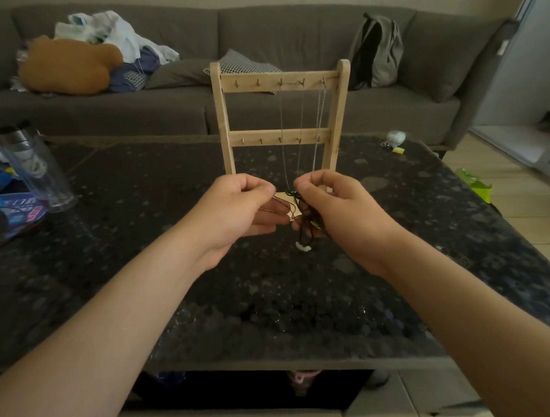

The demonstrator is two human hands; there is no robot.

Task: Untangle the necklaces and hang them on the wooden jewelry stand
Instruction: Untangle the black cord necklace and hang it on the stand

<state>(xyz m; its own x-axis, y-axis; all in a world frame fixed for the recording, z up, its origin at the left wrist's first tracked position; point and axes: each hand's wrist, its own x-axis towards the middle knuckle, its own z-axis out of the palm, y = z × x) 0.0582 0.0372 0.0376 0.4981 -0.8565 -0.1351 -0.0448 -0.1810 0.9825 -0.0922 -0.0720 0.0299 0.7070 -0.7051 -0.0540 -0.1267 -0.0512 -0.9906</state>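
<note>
Dark speckled stone table (274, 306), grey fabric sofa (287, 28) behind it. Tangled black cord necklace (305, 219) with small white pendant (303, 246) is held mid-frame above the table. Left hand (235, 211) pinches a strand at the tangle's 9 o'clock, and right hand (335, 204) grips the bunch at 3. Light wooden jewelry stand (277, 81) stands upright at 12, with thin silver chains (317, 117), probably three, hanging off its right-side hooks. Clear plastic bottle (36, 166) sits far out at 9.

The left hand (235, 211) and right hand (335, 204) hide most of the stand's (280, 81) foot. The cord (305, 219) passes behind the right hand's fingers, so its tangle cannot be traced. The chains (300, 125) are too thin to count. The bottle (33, 166) is blurred, and the frame's edge cuts off the bench (274, 306) beside it.
</note>
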